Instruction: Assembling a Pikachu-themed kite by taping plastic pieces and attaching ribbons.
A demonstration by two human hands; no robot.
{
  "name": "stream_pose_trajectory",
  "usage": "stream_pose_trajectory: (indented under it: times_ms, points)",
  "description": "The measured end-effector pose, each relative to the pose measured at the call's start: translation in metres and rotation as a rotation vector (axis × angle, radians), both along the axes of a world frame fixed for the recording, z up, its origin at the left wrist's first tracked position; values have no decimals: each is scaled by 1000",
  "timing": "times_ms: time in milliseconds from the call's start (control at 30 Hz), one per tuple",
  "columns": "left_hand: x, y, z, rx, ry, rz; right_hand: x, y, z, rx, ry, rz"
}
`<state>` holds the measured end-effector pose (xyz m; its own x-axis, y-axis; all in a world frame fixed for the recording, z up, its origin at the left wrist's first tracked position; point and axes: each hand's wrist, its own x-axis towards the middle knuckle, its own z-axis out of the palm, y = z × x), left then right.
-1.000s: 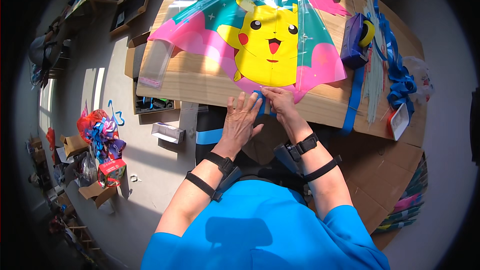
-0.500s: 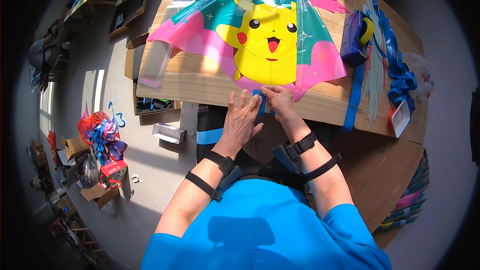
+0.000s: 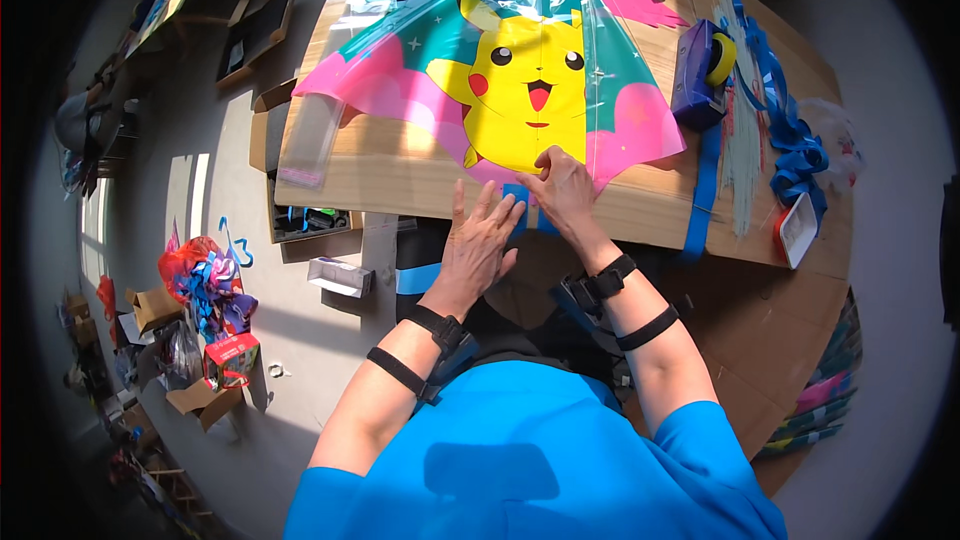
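1. The glossy plastic kite printed with a yellow cartoon creature on teal and pink (image 3: 525, 90) lies spread across the pale wooden tabletop (image 3: 400, 175), its pointed lower tip at the near edge, just where both hands work

2. The right hand (image 3: 562, 190) pinches down at that tip, fingertips closed on the film and on what looks like a short blue strip (image 3: 515, 202) beneath it; the view there is crowded, so whether it grips the strip or only the film I cannot tell for sure

3. The left hand (image 3: 480, 240) lies flat and spread, holding nothing, palm pressing at the table edge just beside the tip

4. Risk: the film is slick and slightly domed, so a sideways pull from the pinch could crease it or set the strip on crooked

5. Risk: the tip overhangs the edge; if the flat hand lifts, the kite may slide toward the person's lap

6. Risk: the loose blue ribbons (image 3: 790, 140) and the dark blue tape dispenser with a yellow roll (image 3: 700, 65) sit near the kite's right corner, and a dragged kite could snag them

7. The clear plastic sleeve (image 3: 310, 135) on the left edge could also be swept off
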<state>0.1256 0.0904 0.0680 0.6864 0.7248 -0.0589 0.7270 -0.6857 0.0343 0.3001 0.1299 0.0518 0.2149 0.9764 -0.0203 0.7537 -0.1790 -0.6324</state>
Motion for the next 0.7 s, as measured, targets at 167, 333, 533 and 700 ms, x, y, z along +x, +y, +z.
stream_pose_trajectory:
  times_ms: [167,333,533,700]
  points:
    - [-1,2,4,3,16,-13,-10,11,-1,-89,-220,-5]
    - [-3,-2,5,-28,-38,13,-18,16,1,-59,-278,-65]
    - [9,0,1,-114,-159,64,-15,22,-14,-133,-253,-232]
    - [17,1,-9,-61,-224,128,-8,16,-12,-16,-14,-250]
